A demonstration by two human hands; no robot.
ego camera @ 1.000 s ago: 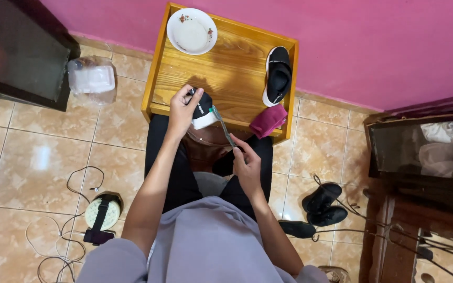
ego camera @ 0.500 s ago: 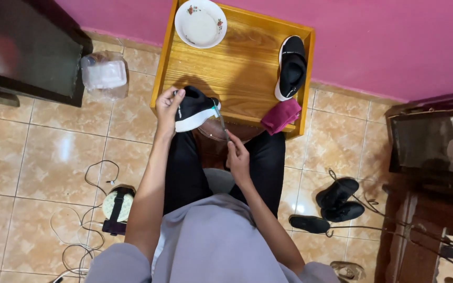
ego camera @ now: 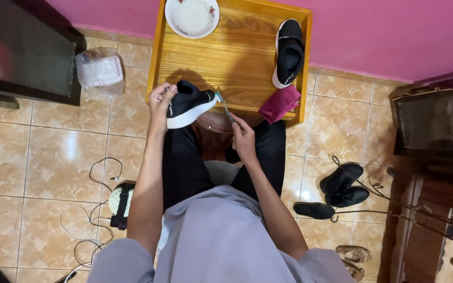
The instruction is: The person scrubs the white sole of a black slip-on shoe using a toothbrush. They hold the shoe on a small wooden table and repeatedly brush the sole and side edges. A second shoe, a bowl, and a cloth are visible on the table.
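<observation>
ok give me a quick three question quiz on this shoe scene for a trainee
1. True or false: the left hand holds the black shoe with a white sole by its heel end.
2. Multiple choice: what lies at the near right corner of the wooden table? A) a white plate B) a magenta cloth C) a coil of cable
3. Fill the gap: the right hand holds a thin ____ whose head points at the toe of the held shoe.

Key
1. True.
2. B, the magenta cloth; the white plate sits at the far left corner, and a second black shoe lies at the far right.
3. Toothbrush.
</observation>
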